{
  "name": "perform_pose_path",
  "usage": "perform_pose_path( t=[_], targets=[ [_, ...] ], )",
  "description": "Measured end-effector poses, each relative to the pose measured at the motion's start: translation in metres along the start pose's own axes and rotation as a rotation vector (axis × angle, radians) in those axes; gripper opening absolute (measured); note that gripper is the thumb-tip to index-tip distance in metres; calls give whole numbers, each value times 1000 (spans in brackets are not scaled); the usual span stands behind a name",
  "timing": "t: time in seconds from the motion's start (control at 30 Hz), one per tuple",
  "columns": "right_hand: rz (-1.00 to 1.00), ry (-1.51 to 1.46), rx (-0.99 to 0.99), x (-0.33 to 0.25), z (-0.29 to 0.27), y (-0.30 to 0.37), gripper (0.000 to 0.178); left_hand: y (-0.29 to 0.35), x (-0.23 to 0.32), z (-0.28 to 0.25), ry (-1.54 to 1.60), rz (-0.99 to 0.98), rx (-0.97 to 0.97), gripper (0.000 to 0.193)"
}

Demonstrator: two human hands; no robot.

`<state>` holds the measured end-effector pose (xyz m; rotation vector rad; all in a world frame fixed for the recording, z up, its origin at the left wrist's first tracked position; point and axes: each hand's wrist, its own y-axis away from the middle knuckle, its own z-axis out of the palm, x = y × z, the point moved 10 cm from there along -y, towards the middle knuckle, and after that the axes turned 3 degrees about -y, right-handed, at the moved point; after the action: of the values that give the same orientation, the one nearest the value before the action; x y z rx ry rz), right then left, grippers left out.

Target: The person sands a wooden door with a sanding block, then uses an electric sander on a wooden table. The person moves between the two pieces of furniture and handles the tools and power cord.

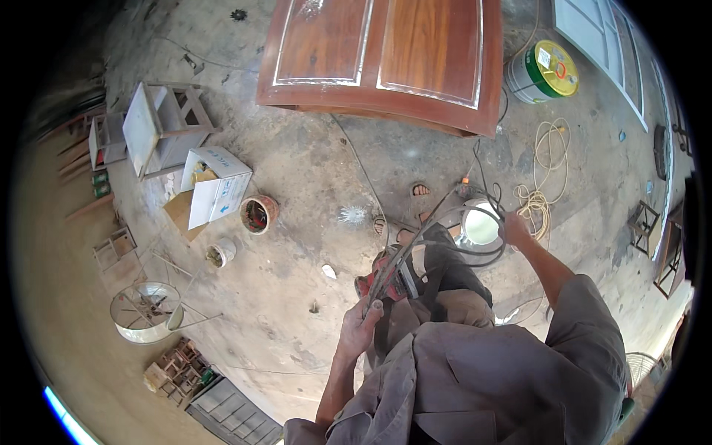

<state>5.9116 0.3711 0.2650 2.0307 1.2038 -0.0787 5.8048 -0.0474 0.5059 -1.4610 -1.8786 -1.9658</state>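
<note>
My left hand [360,328] is closed around gathered loops of black cable [404,256], low in front of my body. Beside its thumb shows a pale round end, too small to make out. Farther right, my right hand [513,228] grips the same cable where its loops spread out. A red and black tool [369,285], perhaps a power tool, sits just beyond my left hand, partly hidden by the cable. An orange piece [465,180] shows on a thin line near the far loops. Below my right hand's loops stands a bucket of white liquid [480,225].
A brown panelled wooden door [378,55] lies raised ahead. Right of it are a green-and-yellow pail [547,70] and a coiled tan hose [535,204]. To the left stand a cardboard box [222,189], a bucket of tools [259,213] and a white stool [159,126]. Thin cords cross the concrete floor.
</note>
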Motion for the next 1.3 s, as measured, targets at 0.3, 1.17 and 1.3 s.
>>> perform_pose_path(
  t=[0.3, 1.17, 1.3],
  targets=[
    [-507, 111, -897, -303, -68, 38, 32, 121, 70, -160, 166, 283, 685, 41],
    [-714, 43, -1119, -792, -46, -30, 30, 72, 137, -614, 274, 471, 897, 41],
    [-757, -17, -1105, -845, -24, -64, 33, 37, 219, -703, 86, 562, 859, 40]
  ],
)
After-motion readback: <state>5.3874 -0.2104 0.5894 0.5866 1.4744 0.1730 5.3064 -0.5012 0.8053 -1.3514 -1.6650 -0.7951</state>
